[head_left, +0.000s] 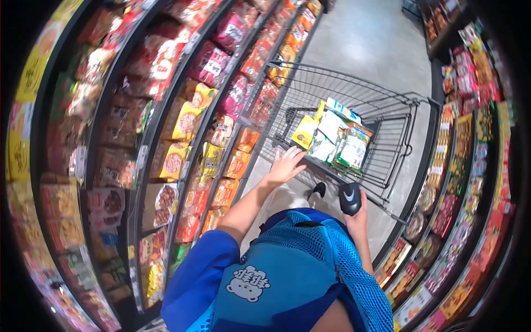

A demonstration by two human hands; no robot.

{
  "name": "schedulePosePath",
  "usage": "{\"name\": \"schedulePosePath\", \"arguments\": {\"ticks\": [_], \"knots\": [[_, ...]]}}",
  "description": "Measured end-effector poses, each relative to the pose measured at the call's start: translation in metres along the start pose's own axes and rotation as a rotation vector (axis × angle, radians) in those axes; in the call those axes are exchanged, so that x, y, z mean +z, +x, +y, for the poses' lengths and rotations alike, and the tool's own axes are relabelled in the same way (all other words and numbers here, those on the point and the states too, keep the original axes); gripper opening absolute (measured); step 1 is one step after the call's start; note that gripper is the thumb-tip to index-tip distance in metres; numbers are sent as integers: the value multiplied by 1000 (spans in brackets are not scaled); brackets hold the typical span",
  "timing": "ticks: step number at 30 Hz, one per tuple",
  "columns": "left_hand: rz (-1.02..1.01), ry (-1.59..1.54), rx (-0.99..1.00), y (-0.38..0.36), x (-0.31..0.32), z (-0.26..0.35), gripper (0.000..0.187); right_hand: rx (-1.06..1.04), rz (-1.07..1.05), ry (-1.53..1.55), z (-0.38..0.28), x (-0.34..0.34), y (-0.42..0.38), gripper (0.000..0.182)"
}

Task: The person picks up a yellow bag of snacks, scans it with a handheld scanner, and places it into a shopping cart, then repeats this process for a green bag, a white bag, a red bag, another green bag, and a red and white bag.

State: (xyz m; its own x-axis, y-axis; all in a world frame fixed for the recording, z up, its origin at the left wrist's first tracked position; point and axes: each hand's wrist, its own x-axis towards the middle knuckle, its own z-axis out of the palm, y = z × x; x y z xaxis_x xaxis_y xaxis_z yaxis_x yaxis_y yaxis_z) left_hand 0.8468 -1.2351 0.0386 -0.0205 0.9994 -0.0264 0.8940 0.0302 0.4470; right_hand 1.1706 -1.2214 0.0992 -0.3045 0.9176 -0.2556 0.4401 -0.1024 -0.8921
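My left hand (286,165) reaches forward at the near edge of a wire shopping cart (406,145). Its fingers are stretched out and slightly apart, with nothing in them. In my right hand (362,210) is a black handheld barcode scanner (349,199) with a pale curved mark on top; the fingers on its far side are mostly hidden. Inside the cart lies a pile of packaged goods: a yellow packet (305,131), white packets (331,125) and a green-and-white bag (354,147). Both hands are close to the cart's near side.
Shelves of bagged snacks (186,117) rise along the left, with yellow price signs at the far left edge. More shelves of packaged food (444,213) run down the right. Grey floor (362,41) stretches ahead beyond the cart. A dark shoe (317,190) shows below the cart's near edge.
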Motion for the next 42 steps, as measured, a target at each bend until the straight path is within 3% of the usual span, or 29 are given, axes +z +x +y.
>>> {"name": "schedulePosePath", "arguments": {"ticks": [1, 6, 14, 16, 19, 21, 25, 29, 32, 36, 42], "knots": [[89, -4, 74, -8, -3, -9, 50, -17, -36, -25, 2, 3, 6, 51], [-60, 134, -102, 12, 26, -14, 57, -14, -189, -82, 13, 5, 24, 63], [-23, 179, -102, 22, 56, -26, 67, 45, -191, -128, 21, 5, 39, 78], [-70, 163, -121, 30, 47, -22, 67, 143, -199, -19, 6, 2, 47, 82], [-192, 169, -173, 55, 32, -18, 68, 91, -159, -116, 30, 6, 68, 86], [-336, 183, -245, 79, 26, -15, 73, 104, -125, -82, 32, 4, 86, 83], [-421, 182, -270, 130, 17, -14, 76, 187, -70, -53, 18, -4, 129, 75], [-455, 199, -258, 186, 7, -15, 78, 33, 114, -54, 1, -6, 180, 34], [-452, 189, -255, 232, 1, -20, 78, 27, 123, -91, 4, -14, 229, 29], [-304, 134, -186, 285, 5, -41, 69, 199, 117, -101, 1, -30, 292, 17], [-417, 84, -26, 365, -18, -74, 63, 255, 131, -43, -26, -45, 364, 19]]}}
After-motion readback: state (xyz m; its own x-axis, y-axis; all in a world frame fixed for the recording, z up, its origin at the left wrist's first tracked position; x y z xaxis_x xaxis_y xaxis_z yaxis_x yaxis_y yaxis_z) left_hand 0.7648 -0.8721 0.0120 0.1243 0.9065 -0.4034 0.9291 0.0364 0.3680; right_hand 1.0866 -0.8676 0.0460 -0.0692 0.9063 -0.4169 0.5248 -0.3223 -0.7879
